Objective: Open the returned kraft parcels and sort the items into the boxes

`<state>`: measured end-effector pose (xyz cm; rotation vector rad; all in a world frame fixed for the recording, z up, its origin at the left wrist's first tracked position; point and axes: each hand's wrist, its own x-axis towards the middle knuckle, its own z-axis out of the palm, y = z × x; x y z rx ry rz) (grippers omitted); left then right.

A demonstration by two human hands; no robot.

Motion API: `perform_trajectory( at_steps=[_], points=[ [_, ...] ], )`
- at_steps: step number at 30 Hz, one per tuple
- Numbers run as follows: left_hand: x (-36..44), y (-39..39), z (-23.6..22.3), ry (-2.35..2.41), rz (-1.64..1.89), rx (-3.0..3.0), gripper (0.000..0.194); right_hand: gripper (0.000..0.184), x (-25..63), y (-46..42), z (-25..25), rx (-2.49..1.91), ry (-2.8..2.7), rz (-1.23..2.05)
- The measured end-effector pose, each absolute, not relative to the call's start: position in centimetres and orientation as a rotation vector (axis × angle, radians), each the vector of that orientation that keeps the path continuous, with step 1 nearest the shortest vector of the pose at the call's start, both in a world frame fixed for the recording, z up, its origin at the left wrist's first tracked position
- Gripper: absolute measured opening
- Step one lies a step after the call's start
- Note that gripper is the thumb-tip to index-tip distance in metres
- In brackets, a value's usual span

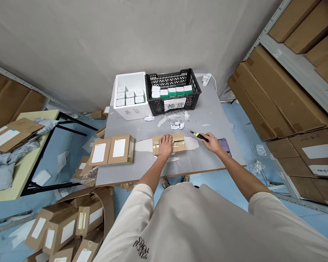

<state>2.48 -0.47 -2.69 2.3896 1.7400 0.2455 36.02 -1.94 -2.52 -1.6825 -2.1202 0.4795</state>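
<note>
A small cardboard box point(178, 146) with shiny tape along its top lies near the front of the grey table point(215, 118). My left hand point(166, 145) rests on top of this box, palm down, with its fingers laid across the cardboard. To the right of the box, my right hand point(211, 142) is closed around the black and yellow handle of a utility knife point(200, 137). The knife's blade points left and away from me, above the table and apart from the box. Just beyond the box are crumpled paper point(177, 125) and clear plastic wrap point(176, 115).
Behind stand a white foam box point(133, 113) and a black crate point(172, 105), both holding small cartons. Two labelled cardboard boxes point(113, 150) lie left; a purple item point(224, 146) is right. Shelves of cartons point(287, 94) flank the right side. A large carton point(109, 207) of parcels stands lower left.
</note>
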Motion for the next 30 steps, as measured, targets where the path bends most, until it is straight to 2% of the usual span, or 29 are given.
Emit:
perform_trajectory(
  at_steps=[5, 11, 16, 22, 30],
  points=[
    [2.9, -0.6, -2.1, 1.734, 0.230, 2.329, 0.062, 0.050, 35.0, -1.2, -1.3, -1.708, -2.150, 0.540],
    [1.5, -2.0, -1.0, 1.690, 0.257, 2.337, 0.062, 0.045, 29.6, 1.6, -1.6, -1.619, -2.060, 0.683],
    [-1.2, -4.6, -0.3, 1.657, 0.189, 2.380, 0.067, 0.042, 24.2, 5.1, -1.2, -1.524, -2.208, 0.706],
    [-3.0, -5.7, -0.6, 1.753, 0.100, 2.350, 0.050, 0.035, 20.3, 5.7, -1.2, -1.501, -2.430, 0.773],
    [-4.1, -3.7, -2.1, 1.847, 0.122, 2.089, 0.036, 0.039, 22.6, 2.7, -1.2, -1.628, -2.368, 0.715]
  ],
)
